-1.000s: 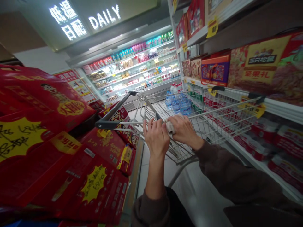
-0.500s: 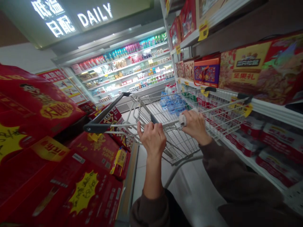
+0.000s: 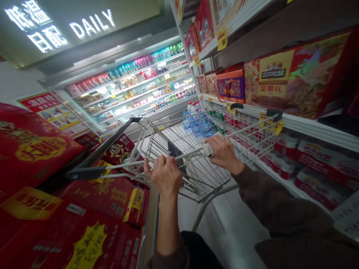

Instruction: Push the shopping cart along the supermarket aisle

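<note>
Chrome wire shopping cart [image 3: 202, 175] is sitting in a narrow supermarket aisle, seen from the head-worn camera, with both hands on its slim metal push bar [image 3: 186, 157]. Left hand [image 3: 165, 175] is closing tightly around the bar, fingers curled over it. Right hand [image 3: 224, 153] is gripping the bar further along, pressing a small white wad [image 3: 208, 150] against it; whether that wad is paper or cloth cannot be told. Dark brown sleeve [image 3: 280, 213] is covering the right forearm. Stacked red gift boxes with yellow starburst labels [image 3: 36, 149] are crowding the cart's left side, nearly touching it. Red-and-gold boxed nut gift sets [image 3: 291, 74] are lining the shelf on the right, above red-and-white shrink-wrapped packs [image 3: 322, 164] that are running just beside the cart. Clear plastic water bottles [image 3: 198, 125] are standing beyond the far end of the basket. Further ahead, a brightly lit refrigerated display case [image 3: 129, 86] is glowing under an illuminated "DAILY" sign [image 3: 92, 24], and pale floor tiles [image 3: 230, 228] are showing beneath the cart.
</note>
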`<state>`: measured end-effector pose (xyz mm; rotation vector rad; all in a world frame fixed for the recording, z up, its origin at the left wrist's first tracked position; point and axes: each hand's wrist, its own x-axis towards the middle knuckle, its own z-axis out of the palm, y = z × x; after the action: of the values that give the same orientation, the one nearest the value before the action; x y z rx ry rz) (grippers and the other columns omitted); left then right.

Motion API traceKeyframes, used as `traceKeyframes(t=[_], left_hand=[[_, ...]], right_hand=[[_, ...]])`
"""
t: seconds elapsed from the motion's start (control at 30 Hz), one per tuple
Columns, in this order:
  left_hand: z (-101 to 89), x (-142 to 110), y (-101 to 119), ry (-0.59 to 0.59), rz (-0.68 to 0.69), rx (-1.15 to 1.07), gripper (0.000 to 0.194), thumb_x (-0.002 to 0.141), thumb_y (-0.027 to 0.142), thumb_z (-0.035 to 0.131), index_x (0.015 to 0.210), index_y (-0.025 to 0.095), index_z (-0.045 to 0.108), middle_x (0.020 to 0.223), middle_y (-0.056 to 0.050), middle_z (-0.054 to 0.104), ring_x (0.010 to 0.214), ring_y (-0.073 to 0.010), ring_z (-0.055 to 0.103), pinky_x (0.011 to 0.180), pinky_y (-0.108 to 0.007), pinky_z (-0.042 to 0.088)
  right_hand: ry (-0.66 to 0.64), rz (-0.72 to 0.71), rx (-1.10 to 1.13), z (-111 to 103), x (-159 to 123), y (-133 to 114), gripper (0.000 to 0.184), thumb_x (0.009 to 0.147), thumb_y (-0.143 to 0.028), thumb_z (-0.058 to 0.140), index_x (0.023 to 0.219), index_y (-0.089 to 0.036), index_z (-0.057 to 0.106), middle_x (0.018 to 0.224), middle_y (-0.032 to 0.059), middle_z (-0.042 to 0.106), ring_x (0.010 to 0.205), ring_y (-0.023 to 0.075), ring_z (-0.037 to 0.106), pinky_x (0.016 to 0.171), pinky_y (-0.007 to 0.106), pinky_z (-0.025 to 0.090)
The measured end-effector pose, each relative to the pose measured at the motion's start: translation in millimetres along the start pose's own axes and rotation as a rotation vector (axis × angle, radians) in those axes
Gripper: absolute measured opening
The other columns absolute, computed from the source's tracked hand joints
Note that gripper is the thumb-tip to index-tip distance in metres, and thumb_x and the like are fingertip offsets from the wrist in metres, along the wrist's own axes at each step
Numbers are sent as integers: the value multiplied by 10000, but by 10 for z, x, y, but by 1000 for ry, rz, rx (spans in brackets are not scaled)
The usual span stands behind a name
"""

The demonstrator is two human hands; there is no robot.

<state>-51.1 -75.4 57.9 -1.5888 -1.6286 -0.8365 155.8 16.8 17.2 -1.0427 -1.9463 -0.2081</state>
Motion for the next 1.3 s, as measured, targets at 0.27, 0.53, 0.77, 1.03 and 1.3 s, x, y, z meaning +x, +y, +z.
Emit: traceKeyframes(t=[0.27,0.53,0.77,1.03,1.3], left_hand=[[45,12,56,19,4,-32,423,1014,320,315,818,246,683,788,-33,579,869,-227,527,1195,-507,147],[-127,198,-146,-80,0,70,487,1030,385,304,802,251,712,903,-51,673,1098,-265,528,1152,-500,171],[-162,241,-397,-76,19,203,518,1028,342,207,699,238,593,783,-66,612,892,-269,469,956,-470,291],[-310,222,-419,-199,97,133,497,1028,318,160,762,235,572,831,-46,590,913,-258,465,983,-473,268],[-415,244,-386,-272,92,123,513,1029,306,155,816,228,614,907,-73,630,966,-280,480,978,-495,266]], right_hand=[[49,225,-132,-279,-104,974,436,650,-109,602,1073,-214,609,1056,65,694,1016,255,591,827,356,313],[115,384,-200,-295,-122,1274,396,644,-136,599,1034,-208,605,999,69,707,980,273,602,776,345,316],[160,321,-161,-105,-103,677,407,622,-118,590,1019,-207,615,989,69,691,977,271,599,818,365,373],[274,21,172,432,-211,-663,476,698,-29,520,1142,-186,590,1237,118,639,1315,288,502,1076,442,420],[408,-134,324,797,-174,-1620,444,871,-125,569,1310,-192,550,1325,149,535,1324,275,485,1099,450,458]])
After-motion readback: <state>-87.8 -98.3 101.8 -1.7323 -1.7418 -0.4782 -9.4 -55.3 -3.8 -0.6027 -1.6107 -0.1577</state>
